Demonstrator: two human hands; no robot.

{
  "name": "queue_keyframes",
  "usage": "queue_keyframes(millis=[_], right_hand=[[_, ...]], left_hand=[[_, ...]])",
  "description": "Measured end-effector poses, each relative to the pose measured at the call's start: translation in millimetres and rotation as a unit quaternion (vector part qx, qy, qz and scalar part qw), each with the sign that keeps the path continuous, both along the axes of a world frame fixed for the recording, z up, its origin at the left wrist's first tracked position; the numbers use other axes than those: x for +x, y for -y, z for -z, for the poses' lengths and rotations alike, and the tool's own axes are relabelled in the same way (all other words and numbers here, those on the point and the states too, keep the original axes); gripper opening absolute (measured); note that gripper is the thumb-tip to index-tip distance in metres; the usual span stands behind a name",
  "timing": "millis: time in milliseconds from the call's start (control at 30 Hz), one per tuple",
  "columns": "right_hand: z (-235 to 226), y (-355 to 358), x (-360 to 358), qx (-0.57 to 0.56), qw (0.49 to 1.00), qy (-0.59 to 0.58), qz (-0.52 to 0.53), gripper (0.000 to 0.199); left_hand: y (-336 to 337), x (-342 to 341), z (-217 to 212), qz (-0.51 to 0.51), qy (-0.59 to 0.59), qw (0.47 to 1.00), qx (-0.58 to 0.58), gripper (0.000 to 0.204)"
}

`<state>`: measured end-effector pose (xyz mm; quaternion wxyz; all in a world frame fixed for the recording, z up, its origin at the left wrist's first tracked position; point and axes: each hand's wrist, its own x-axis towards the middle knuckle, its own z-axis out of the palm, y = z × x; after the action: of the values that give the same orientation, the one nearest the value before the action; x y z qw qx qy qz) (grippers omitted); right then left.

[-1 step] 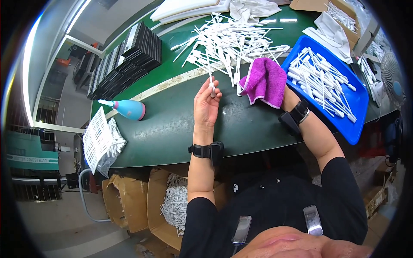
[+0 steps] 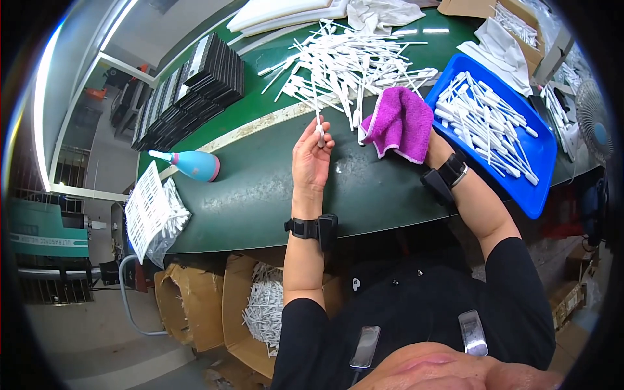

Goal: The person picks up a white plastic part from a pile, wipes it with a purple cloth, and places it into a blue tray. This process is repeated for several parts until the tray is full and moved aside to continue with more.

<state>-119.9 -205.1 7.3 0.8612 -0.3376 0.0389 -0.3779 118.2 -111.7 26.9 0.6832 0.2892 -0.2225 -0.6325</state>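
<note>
Head view: the left hand [image 2: 311, 162] pinches one white stick [image 2: 318, 109] above the tabletop [image 2: 253, 195]; the right hand [image 2: 437, 148] is mostly hidden by a purple cloth [image 2: 398, 123], so its grip cannot be told; rightward, a blue tray [image 2: 546, 170] holds more, perhaps finished; farther off, a loose heap [image 2: 341, 55] seems left to handle.

No change can be seen since the earlier view: neither the left hand [image 2: 312, 161] nor the white stick [image 2: 318, 109] between its fingers has visibly shifted.
</note>
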Motion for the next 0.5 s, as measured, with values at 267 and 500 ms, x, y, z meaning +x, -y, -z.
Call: queue_keyframes(millis=[267,500], right_hand=[[2.2,5.9,5.1,0.049,0.996,-0.059,0.043,0.029],[-18.4,-7.5,10.0,0.094,0.991,-0.057,0.069,0.032]], left_hand=[[-5.9,-9.6,-10.8,0.0,-0.012,1.0,0.021,0.041],[-6.7,-2.1,-7.0,-0.026,0.004,1.0,0.017,0.038]])
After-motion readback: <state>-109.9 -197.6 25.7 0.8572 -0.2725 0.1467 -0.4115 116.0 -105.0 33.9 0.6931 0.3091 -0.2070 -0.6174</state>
